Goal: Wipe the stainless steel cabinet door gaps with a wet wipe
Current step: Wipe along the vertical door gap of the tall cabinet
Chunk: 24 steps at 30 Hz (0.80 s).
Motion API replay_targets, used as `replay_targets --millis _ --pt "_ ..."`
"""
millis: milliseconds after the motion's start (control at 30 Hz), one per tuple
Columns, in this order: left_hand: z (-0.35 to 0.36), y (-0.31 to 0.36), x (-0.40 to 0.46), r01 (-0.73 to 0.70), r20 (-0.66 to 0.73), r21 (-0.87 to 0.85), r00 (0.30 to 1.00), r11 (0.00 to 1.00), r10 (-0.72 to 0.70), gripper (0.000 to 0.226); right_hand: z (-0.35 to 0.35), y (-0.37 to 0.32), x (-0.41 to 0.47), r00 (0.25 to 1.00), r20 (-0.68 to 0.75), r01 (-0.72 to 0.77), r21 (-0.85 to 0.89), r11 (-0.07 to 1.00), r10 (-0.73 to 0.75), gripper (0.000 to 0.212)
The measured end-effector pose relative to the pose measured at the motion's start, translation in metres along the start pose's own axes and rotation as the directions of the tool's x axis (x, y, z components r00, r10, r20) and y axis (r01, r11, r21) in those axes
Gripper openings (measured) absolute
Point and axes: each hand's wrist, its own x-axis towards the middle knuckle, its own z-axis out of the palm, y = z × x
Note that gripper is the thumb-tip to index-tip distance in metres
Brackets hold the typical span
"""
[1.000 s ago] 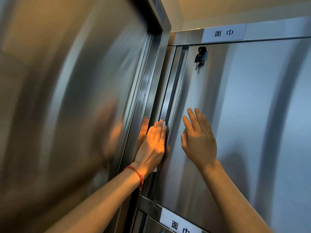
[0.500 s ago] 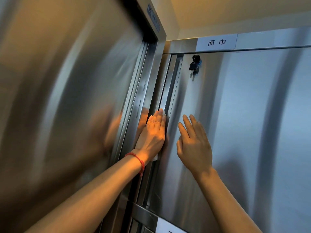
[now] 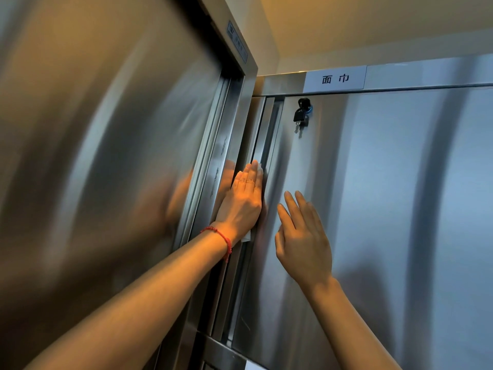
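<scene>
In the lower foreground two bare forearms reach up toward a corner where two steel units meet. The left wrist wears a thin red beaded bracelet (image 3: 222, 237). Above it, the left hand (image 3: 241, 200) lies flat with its fingers straight and together, pressing a white wet wipe (image 3: 246, 236) against the vertical gap (image 3: 262, 145) at the left edge of the brushed stainless steel cabinet door (image 3: 373, 209). Only two bits of the wipe show: a corner below the heel of the hand and a sliver at the fingertips. A ring sits on one finger of that hand.

Just beside it, to the right, the right hand (image 3: 302, 241) has its fingers straight and slightly spread, pointing up along the face of the door; whether the palm touches the metal or hovers just off it cannot be told. It holds nothing.

To the left, a tall stainless steel panel (image 3: 106, 169) fills the frame, with blurred orange reflections of the arms on it and on its narrow vertical frame strip.

Higher on the door, near its top left corner, a black-headed key (image 3: 301, 113) hangs from the lock with a bit of blue behind it. Above the door, on the horizontal steel rail (image 3: 426, 73), a white rectangular label (image 3: 334, 79) carries two dark characters. Beyond, a cream ceiling (image 3: 373, 20) closes the corner.
</scene>
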Motion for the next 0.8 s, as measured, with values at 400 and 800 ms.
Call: replay_targets --millis 400,800 --pt "-0.009 -0.007 0.027 -0.031 0.037 0.029 0.999 0.999 0.03 0.046 0.001 0.0 0.0 1.0 -0.007 -0.013 0.007 1.0 0.013 0.051" --pt "-0.013 -0.005 0.026 0.003 0.08 0.009 0.997 1.0 -0.003 0.049 0.002 0.001 0.0 1.0 -0.007 -0.01 0.001 1.0 0.01 0.051"
